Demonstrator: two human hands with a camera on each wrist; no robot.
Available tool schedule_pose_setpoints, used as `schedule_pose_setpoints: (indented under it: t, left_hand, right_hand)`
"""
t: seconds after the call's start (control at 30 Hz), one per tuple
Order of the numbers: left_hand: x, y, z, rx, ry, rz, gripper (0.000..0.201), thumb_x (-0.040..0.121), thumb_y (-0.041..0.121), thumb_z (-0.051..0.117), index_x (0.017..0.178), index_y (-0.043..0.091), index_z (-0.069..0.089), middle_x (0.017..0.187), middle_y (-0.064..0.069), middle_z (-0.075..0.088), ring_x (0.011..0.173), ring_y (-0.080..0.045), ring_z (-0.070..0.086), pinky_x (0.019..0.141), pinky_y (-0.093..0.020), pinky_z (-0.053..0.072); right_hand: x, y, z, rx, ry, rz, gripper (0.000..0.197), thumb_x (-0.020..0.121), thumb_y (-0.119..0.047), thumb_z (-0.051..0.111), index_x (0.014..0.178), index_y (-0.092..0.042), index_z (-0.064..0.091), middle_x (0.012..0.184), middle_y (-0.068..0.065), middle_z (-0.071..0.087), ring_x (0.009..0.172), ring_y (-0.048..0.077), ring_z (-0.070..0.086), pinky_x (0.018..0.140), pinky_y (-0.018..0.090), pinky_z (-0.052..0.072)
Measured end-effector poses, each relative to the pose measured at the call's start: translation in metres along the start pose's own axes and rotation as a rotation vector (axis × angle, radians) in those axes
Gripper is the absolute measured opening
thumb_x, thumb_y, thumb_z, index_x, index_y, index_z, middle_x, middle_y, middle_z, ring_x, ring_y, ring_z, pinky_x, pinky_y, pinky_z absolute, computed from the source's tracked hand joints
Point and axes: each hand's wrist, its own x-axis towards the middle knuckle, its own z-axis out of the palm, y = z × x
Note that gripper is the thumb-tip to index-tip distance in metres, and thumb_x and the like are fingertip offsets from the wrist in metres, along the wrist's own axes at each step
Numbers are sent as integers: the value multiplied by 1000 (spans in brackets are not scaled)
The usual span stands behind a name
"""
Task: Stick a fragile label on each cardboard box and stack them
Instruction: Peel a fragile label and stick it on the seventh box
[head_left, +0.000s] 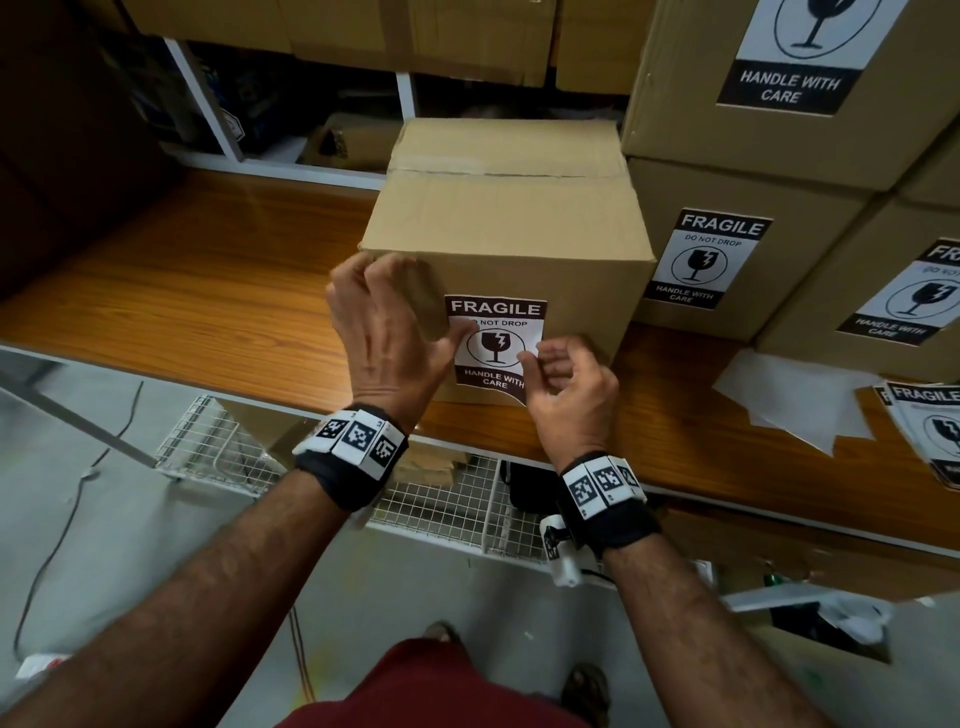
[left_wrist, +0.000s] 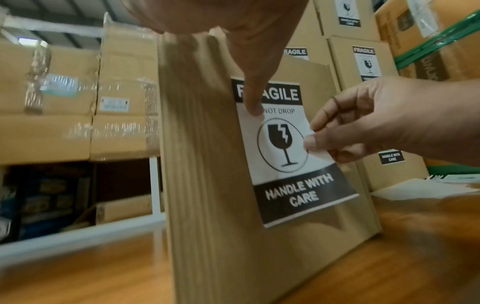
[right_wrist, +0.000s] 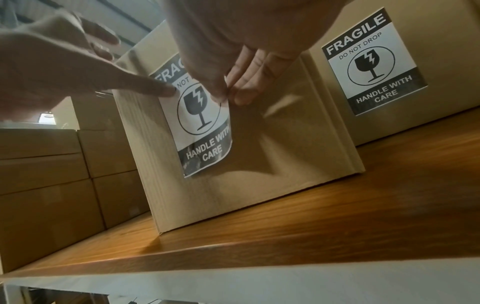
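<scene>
A brown cardboard box (head_left: 509, 218) stands on the wooden table (head_left: 208, 291). A black and white fragile label (head_left: 496, 345) lies on its front face, its lower right part curling off the cardboard (left_wrist: 306, 197). My left hand (head_left: 384, 327) is spread over the box's left front edge and its thumb presses the label's upper left (left_wrist: 253, 109). My right hand (head_left: 566, 379) pinches the label's right edge (right_wrist: 223, 96) between thumb and fingers. Labelled boxes (head_left: 727, 260) are stacked to the right.
Loose fragile labels (head_left: 930, 431) and white backing paper (head_left: 789, 395) lie on the table at the right. More boxes fill the shelves behind (head_left: 415, 36). A wire basket (head_left: 208, 441) hangs under the table edge, and cables run over the floor.
</scene>
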Motion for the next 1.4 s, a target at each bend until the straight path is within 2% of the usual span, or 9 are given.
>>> schedule_pose_setpoints:
  t: [0.13,0.33,0.43,0.57,0.67,0.83,1.1,1.27,1.4]
  left_hand:
    - [23,1,-7,80,-76,211,102,57,58,90,143,28,44,156,-6,29,141,-31,28,114,-42,22]
    - [39,-6,-10,-45,-222,251,75,68,46,91,133,22,61,142,-1,59,136,-31,46,114,-47,28]
    - [44,-11,-13,-105,-241,252,68,73,48,87,132,24,63,140,3,61,132,-29,47,109,-48,35]
    - [44,-16,-12,-142,-241,276,58,83,53,75,132,24,65,139,3,63,129,-28,49,107,-44,34]
    - [44,-18,-10,-144,-229,282,55,88,55,70,132,24,65,139,3,63,129,-28,50,106,-41,32]
    - [43,-18,-8,-146,-201,281,55,85,56,72,129,23,66,136,3,64,128,-29,51,105,-43,34]
    - [34,15,2,-55,-122,118,82,64,80,76,113,15,63,121,-6,62,119,-32,51,106,-51,36]
    - [43,-3,-8,-90,-204,212,68,68,55,89,119,17,64,126,-4,64,119,-33,51,102,-46,33]
    - [54,-16,-21,-116,-316,293,58,76,34,88,126,18,64,133,-3,63,121,-33,50,99,-42,32]
  right_hand:
    - [0,1,-1,-12,-31,14,18,91,-22,81,101,-12,71,88,1,72,75,15,70,61,35,63]
    - [0,1,-7,-41,1,16,19,85,-18,86,94,-7,74,115,12,55,70,13,67,61,16,59]
    - [2,-3,-18,-139,95,-16,27,84,-26,86,98,-8,72,114,11,47,69,17,62,58,37,61]
    - [24,-35,-18,-433,233,-347,72,72,-51,87,129,-25,51,126,7,36,112,27,42,93,37,45]
    - [53,-44,-12,-550,207,-413,87,67,-66,82,138,-31,47,144,6,30,132,30,33,112,53,34]
    - [64,-30,-23,-541,214,-473,63,80,-70,75,130,-33,66,134,9,60,130,28,42,117,57,26]
    - [66,-35,-19,-427,243,-428,54,80,-63,79,121,-29,71,126,10,60,124,28,45,108,60,38]
    - [75,-24,-37,-395,139,-491,49,85,-45,82,129,-28,70,129,9,58,122,27,43,101,44,44]
    - [69,-29,-39,-385,121,-482,46,89,-30,76,134,-25,67,134,11,56,128,28,40,105,53,44]
